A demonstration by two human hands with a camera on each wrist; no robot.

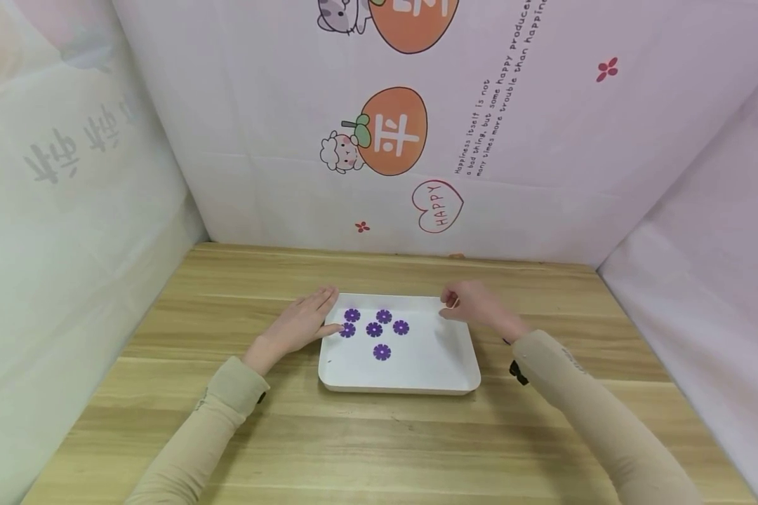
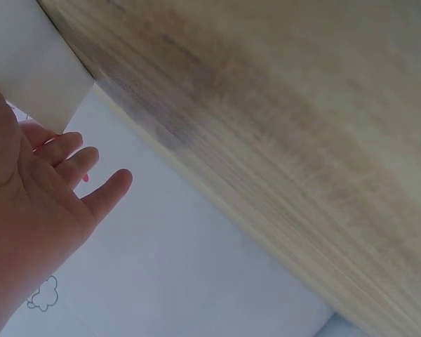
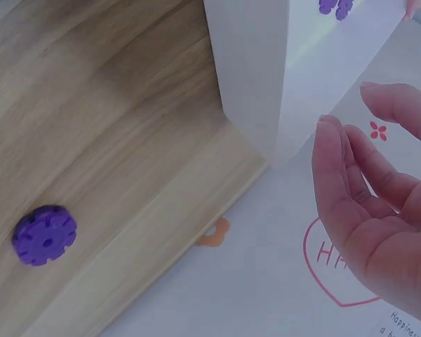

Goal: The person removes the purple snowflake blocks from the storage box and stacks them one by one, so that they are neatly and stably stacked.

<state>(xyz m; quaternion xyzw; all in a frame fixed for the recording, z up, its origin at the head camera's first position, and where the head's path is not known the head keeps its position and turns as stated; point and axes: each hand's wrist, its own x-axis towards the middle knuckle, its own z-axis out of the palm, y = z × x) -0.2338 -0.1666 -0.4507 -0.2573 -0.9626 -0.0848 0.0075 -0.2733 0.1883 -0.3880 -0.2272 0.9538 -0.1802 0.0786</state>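
A white tray point(image 1: 426, 365) lies on the wooden table with several purple notched plastic discs point(image 1: 382, 352) spread over its left half. My left hand point(image 1: 300, 324) rests at the tray's upper left corner, fingers extended along the rim. Its thumb reaches inside, touching or just over a disc at the left edge. Over the upper right corner hovers my right hand point(image 1: 476, 305). In the right wrist view, its thumb and bent fingers stand apart with nothing visible between them. Another purple disc point(image 3: 45, 235) is on the table outside the tray, mostly hidden by the right wrist in the head view.
The wooden table point(image 1: 379, 449) extends around the tray. A white printed sheet point(image 1: 290, 175) rises behind its back edge, and further white sheets point(image 1: 76, 266) hang along both sides.
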